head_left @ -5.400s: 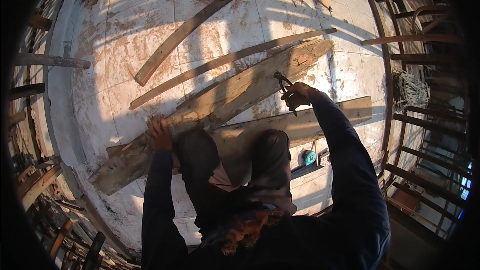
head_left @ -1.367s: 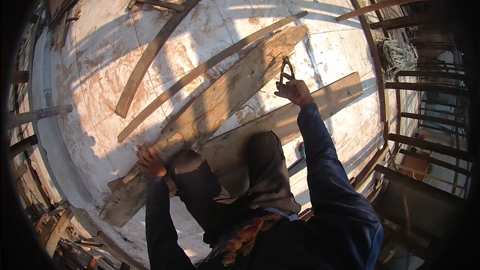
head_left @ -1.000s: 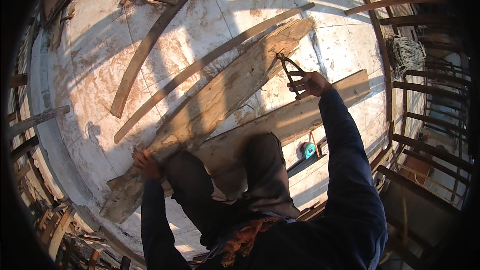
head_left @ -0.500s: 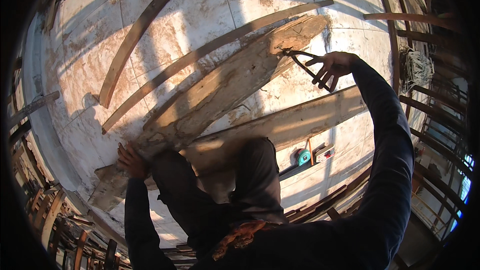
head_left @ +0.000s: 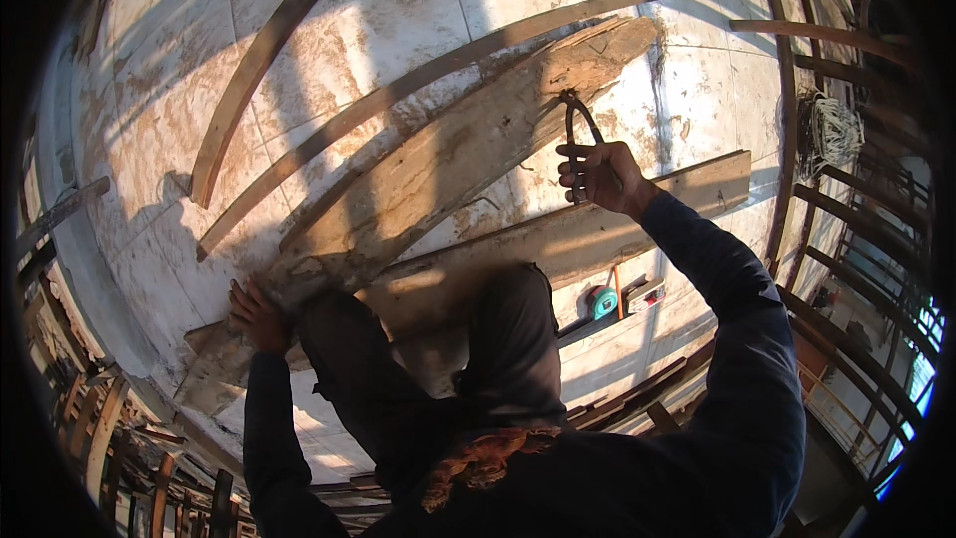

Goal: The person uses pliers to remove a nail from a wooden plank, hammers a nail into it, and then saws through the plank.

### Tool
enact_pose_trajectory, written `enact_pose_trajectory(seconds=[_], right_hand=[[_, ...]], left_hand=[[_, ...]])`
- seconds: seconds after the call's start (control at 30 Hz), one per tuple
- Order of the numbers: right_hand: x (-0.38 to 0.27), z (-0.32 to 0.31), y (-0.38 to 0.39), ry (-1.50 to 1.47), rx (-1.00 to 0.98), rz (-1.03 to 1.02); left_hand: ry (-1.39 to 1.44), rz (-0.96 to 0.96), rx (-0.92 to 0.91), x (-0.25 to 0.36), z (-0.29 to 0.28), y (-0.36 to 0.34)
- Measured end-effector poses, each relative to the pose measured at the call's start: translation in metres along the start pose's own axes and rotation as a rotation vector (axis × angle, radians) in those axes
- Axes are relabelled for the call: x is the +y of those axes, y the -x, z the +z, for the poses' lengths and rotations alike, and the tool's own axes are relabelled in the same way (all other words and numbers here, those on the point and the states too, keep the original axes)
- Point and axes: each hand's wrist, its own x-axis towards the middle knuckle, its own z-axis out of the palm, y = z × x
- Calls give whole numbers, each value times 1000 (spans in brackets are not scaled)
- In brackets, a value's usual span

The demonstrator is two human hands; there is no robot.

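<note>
right hand: my right hand (head_left: 600,174) is wrapped around the handles of the pincers (head_left: 581,134); the fingers (head_left: 570,171) are curled tight.
pincer head: at 12 o'clock from my knuckles, touching the right edge of the weathered plank (head_left: 438,174) near its far end. I can't tell what it bites on.
left hand: my left hand (head_left: 256,314) is pressed flat, fingers spread, on the plank's near end at 8 o'clock. It grips nothing.
plank axis: runs 8 o'clock to 2 o'clock, from my left hand up toward the pincers.
nearer hand: the right hand is at the work point; the left is well apart at the other end.
count, boards: two wide planks, the second (head_left: 617,224) lying under my right wrist; three thin curved strips (head_left: 259,70) beyond.
count, tools: one pair of pincers, one tape measure (head_left: 600,301) by my right knee.
floor: stained pale tiles (head_left: 398,10).
</note>
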Motion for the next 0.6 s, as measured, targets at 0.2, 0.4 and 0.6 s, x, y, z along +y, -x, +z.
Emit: enact_pose_trajectory(seconds=[0.2,0.4,0.6], right_hand=[[63,51,-63,-213,285,-406],[99,27,-90,-60,440,-655],[60,-3,-38,41,4,-398]], left_hand=[[-126,-4,157,2,12,1],[-39,-45,293,12,24,-1],[-72,-190,527,11,43,-3]])
